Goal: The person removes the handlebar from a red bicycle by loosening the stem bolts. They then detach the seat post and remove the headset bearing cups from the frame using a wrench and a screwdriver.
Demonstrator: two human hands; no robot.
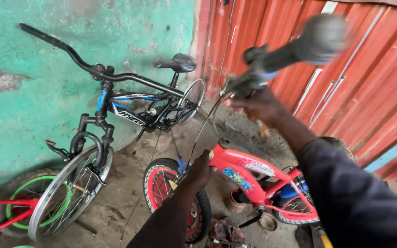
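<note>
A: Hands?
B: I log my right hand [259,106] raised, gripping the blurred handlebar [272,59]; my left hand [199,171] closed low at the red bicycle [244,177] fork.
A: Surroundings?
B: Black bicycle [129,101] leans against the green wall [24,92], just beside.

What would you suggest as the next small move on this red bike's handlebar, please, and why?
Probably lower the handlebar toward the stem hole. The right hand holds it raised well above the red bike, cable dangling, while the left hand steadies the front.
</note>
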